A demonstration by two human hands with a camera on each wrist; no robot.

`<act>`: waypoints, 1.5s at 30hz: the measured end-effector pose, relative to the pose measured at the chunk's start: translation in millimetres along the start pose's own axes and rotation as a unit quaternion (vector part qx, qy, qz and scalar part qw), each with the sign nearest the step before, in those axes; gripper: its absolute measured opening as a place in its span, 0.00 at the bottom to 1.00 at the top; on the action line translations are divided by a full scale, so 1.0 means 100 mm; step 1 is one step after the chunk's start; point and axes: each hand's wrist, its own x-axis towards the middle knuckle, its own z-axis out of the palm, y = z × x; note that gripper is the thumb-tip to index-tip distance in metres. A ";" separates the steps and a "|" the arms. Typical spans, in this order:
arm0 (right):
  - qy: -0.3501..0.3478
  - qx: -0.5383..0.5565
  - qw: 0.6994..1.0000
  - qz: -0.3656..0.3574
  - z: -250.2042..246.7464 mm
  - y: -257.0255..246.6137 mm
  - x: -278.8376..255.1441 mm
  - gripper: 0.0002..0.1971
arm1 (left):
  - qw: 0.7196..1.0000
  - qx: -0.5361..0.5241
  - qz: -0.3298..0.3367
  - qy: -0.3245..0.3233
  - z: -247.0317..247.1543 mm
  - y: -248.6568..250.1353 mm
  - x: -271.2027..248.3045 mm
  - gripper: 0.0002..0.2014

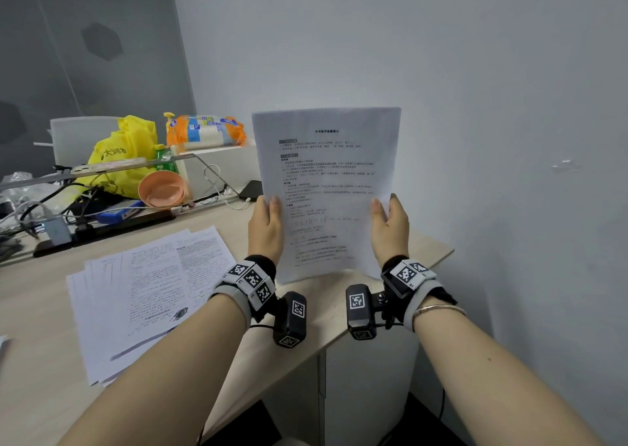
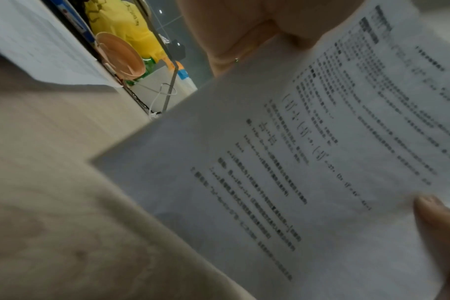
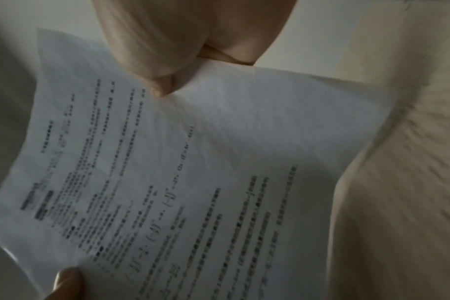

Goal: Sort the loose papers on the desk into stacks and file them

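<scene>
Printed sheet (image 1: 326,187) is pinched upright at both side edges by left hand (image 1: 265,228) and right hand (image 1: 390,229), thumbs in front; creasing is risked if squeezed inward.

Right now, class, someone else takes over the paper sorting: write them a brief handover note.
Left hand and right hand: each pinches a side edge of one printed sheet, held upright above the desk.
Loose papers: fanned out on the desk, left of the held sheet.
Done: one sheet lifted for reading.
Left: no sorted stacks or file in view; place this sheet, sort the rest, file them.
</scene>
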 end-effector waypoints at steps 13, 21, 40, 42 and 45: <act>-0.015 -0.062 0.997 0.033 0.06 0.17 0.03 0.21 | 0.998 0.048 -0.005 -0.048 0.01 0.10 -0.04 0.13; 0.025 -0.044 0.998 -0.027 0.15 -0.07 0.18 0.05 | 0.997 0.064 0.009 -0.032 -0.24 0.35 0.09 0.12; -0.106 0.048 0.989 -0.091 1.42 -0.98 -0.15 0.08 | 0.980 -0.010 -0.181 -0.087 -2.15 1.07 -0.03 0.07; -0.126 0.054 0.987 -0.088 1.60 -1.08 -0.24 0.10 | 0.978 0.017 -0.186 -0.097 -2.40 1.12 -0.09 0.07; -0.151 0.054 0.984 -0.083 1.85 -1.19 -0.34 0.10 | 0.979 0.046 -0.184 -0.081 -2.68 1.18 -0.16 0.08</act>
